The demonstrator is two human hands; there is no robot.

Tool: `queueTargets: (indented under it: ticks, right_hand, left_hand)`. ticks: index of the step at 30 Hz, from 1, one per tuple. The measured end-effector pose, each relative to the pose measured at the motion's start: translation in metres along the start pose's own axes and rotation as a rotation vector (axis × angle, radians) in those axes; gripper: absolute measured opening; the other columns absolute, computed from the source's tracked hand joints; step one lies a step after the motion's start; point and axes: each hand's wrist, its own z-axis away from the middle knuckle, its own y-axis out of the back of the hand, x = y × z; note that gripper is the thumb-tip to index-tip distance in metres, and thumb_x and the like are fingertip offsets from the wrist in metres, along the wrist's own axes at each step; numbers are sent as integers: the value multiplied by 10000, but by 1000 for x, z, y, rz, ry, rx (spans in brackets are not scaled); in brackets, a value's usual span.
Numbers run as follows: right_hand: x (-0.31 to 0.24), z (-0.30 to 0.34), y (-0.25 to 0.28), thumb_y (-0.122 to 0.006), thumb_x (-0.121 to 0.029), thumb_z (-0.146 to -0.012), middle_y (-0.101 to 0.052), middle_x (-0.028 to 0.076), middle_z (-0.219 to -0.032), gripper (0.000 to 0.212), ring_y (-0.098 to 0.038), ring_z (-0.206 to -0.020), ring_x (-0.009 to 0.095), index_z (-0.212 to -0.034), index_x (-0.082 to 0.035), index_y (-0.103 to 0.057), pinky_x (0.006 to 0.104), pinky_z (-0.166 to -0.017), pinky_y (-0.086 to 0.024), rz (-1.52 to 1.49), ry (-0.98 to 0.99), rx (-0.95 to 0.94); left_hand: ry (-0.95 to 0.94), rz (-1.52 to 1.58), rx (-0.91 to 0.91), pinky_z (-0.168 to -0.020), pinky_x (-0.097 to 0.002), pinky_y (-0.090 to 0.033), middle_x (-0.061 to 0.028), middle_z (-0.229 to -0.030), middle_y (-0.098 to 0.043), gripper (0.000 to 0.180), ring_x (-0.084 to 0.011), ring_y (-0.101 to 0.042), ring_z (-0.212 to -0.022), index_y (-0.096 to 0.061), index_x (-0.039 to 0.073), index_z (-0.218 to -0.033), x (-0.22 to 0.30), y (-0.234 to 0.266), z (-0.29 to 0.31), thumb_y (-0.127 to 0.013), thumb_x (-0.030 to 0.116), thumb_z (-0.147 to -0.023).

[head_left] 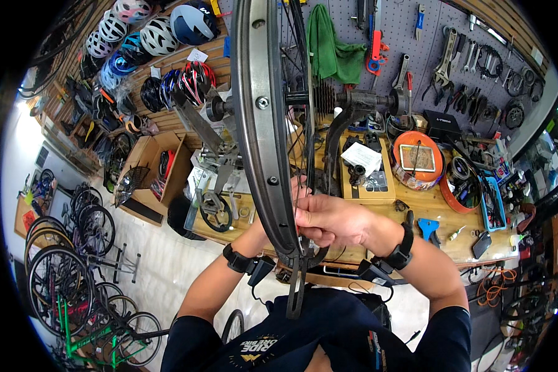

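Observation:
A bare bicycle wheel rim [258, 130], dark grey with spoke holes, stands upright in front of me, held in a wheel truing stand [339, 133]. Beyond it, spokes run to the hub, and a cassette [323, 99] shows on the right. My right hand [336, 218] is closed in a pinch by the spokes at the rim's lower right side. What sits between its fingertips is too small to make out. My left hand [299, 185] reaches behind the rim; only bits of its fingers show among the spokes, so its grip is hidden.
On the wooden workbench [409, 229] lie a cardboard tray [378, 195], an orange round tin [417, 158], a blue scraper-like tool [428, 228] and a blue basket [491, 201]. Tools hang on the pegboard [409, 43]. An open carton [152, 177] and several bicycles [80, 279] stand left.

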Motion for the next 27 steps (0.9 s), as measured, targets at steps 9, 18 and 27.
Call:
queueTargets:
  ticks: [9, 18, 27]
  right_hand:
    - [-29, -9, -16, -678, -330, -900, -601, -22, -727, 288, -426, -547, 15, -885, -49, -614, 177, -457, -287, 372, 141, 91]
    - [-21, -20, -38, -684, -120, -846, -654, 68, -716, 183, -595, -615, 129, -871, 57, -644, 277, -567, -482, 771, 265, 383]
    - [-7, -4, 7, -577, -295, -957, -566, 56, -682, 385, -499, -548, 112, -1166, 22, -521, 257, -490, -370, -186, 216, -230]
  left_hand:
    - [-130, -220, -148, -837, -262, -500, -39, -1147, -559, 639, -124, -566, -986, -402, 58, -1331, -2, -2, -1, -763, 175, -817]
    - [-173, -95, -109, -1078, -315, -341, -27, -1426, -432, 687, -127, -439, -1269, -334, 69, -1462, -18, 18, 4, -685, 142, -877]
    - [-211, -172, -62, -924, -326, -520, -138, -1152, -636, 469, -200, -633, -1036, -487, -18, -1311, 15, -16, 22, -590, 229, -925]
